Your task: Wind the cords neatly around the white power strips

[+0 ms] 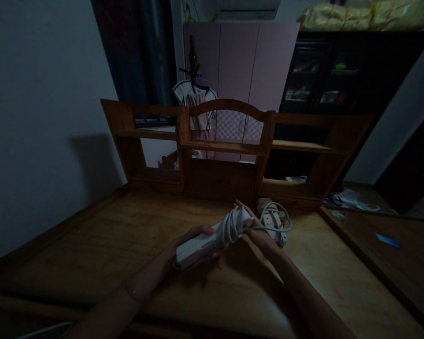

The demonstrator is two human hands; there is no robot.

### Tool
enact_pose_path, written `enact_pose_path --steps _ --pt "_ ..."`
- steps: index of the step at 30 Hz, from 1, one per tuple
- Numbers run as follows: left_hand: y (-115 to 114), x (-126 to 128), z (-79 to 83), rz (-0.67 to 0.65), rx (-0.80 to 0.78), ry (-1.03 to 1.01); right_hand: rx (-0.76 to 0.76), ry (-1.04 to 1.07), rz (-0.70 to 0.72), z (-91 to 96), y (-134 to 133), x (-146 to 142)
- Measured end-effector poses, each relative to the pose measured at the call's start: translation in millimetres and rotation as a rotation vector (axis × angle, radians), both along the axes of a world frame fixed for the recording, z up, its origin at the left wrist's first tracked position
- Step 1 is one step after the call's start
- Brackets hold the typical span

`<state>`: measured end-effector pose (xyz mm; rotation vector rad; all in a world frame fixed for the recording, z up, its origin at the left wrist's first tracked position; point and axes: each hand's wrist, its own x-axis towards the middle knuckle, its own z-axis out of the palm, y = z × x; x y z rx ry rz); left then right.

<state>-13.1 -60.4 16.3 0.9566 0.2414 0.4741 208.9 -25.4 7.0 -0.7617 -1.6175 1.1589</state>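
Observation:
A white power strip (198, 246) is held at a slant above the wooden desk, its white cord (229, 227) wound several times around its far end. My left hand (192, 235) is closed around the near end, thumb on top and fingers beneath. At the far end, my right hand (256, 230) grips the strip and the wound cord; part of its fingers are hidden behind them. A loose loop of cord arches out to the right of that hand. Behind it, a second white power strip (270, 217) with a bundled cord lies on the desk.
The wooden desk (109, 240) carries a low shelf unit (226, 147) along its back. A wall (49, 117) borders the left. To the right, a lower brown surface (371, 254) holds a blue card (387, 240) and papers. Farther back are pink wardrobes (238, 66) and hanging clothes (197, 101).

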Motion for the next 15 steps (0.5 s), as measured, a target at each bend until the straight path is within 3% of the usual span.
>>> enact_pose_path --steps 5,11,15 --pt "-1 -5 2.5 -0.054 -0.039 0.045 -0.073 0.214 0.102 18.1 -9 3" --pt "-5 -15 0.2 -0.096 -0.175 0.14 -0.161 0.358 0.211 26.9 -5 8" --pt "7 -13 -13.3 0.011 -0.138 0.095 -0.118 0.469 0.158 32.4 -1 17"
